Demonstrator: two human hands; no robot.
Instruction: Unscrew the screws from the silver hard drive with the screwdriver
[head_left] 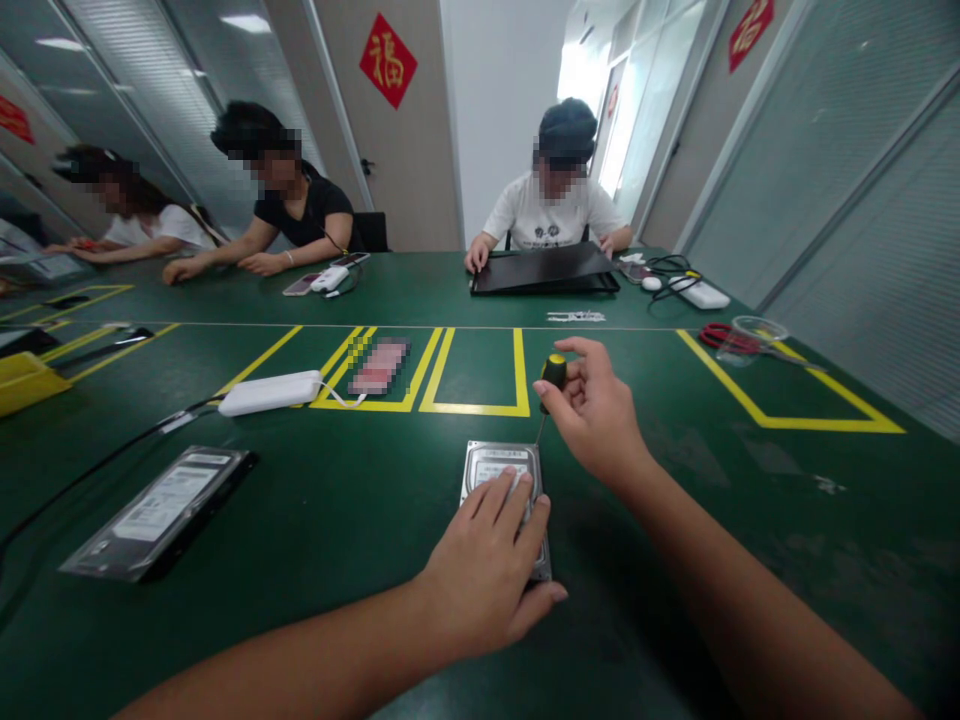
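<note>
A silver hard drive lies on the green table in front of me. My left hand rests flat over its lower part, fingers spread, covering much of the label. Above the drive's far right corner, my right hand grips a screwdriver by its yellow and black handle. The thin shaft points down to that corner; whether the tip sits in a screw is too small to tell.
Another hard drive in clear wrapping lies at the left. Beyond are a white power bank with cables, a pink phone, yellow tape outlines and red-handled scissors. Across the table, a person handles a black panel; others sit left.
</note>
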